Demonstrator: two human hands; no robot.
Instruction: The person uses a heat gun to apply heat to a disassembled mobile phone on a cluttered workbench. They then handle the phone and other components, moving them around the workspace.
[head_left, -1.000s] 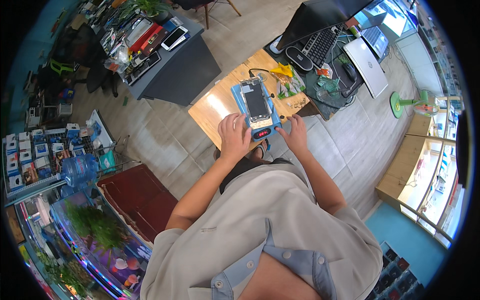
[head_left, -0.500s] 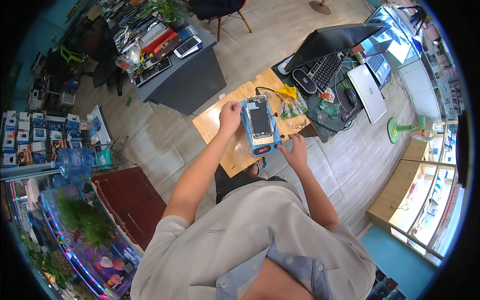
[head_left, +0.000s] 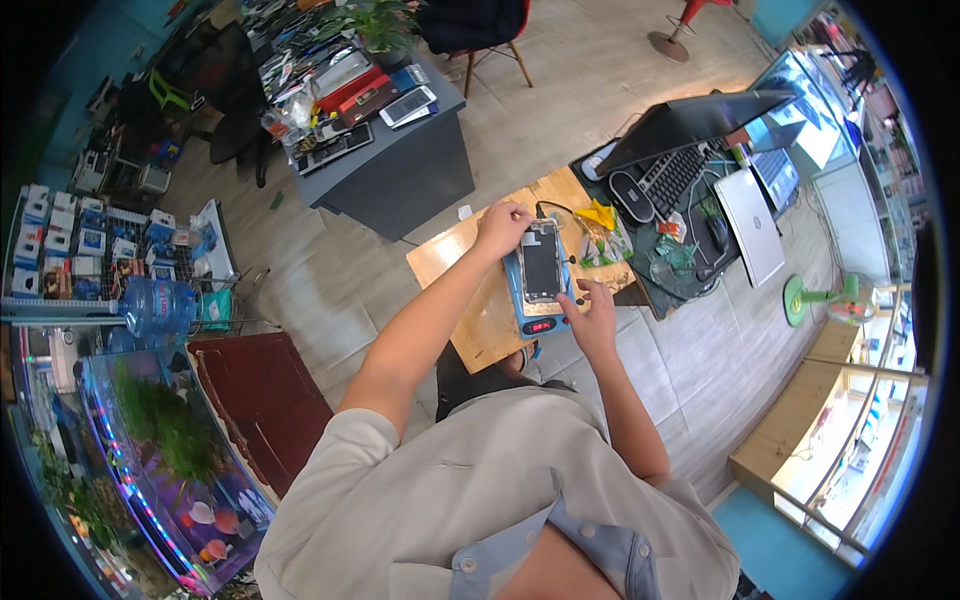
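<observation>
A blue heating plate (head_left: 541, 328) with a red lit display stands on the small wooden table, its cable leaving at the far end. On top lies a phone screen (head_left: 541, 266), dark side up with a pale rim. My left hand (head_left: 502, 232) is closed at its far left corner, fingertips pinched together; whatever is between them is too small to make out. At the near right corner is my right hand (head_left: 595, 318), with thumb and fingers apart and the thumb at the screen's edge.
Bare wood of the table (head_left: 450, 262) shows to the left. A plastic bag with yellow (head_left: 603, 230) lies right of the plate. Beyond are a keyboard (head_left: 672, 185), a monitor (head_left: 695, 125) and a silver laptop (head_left: 750, 225). A grey desk (head_left: 405, 165) stands far left.
My left hand has moved from beside the plate to the screen's far left corner. My right hand has shifted from the plate's front, near the display, up to the screen's near right corner.
</observation>
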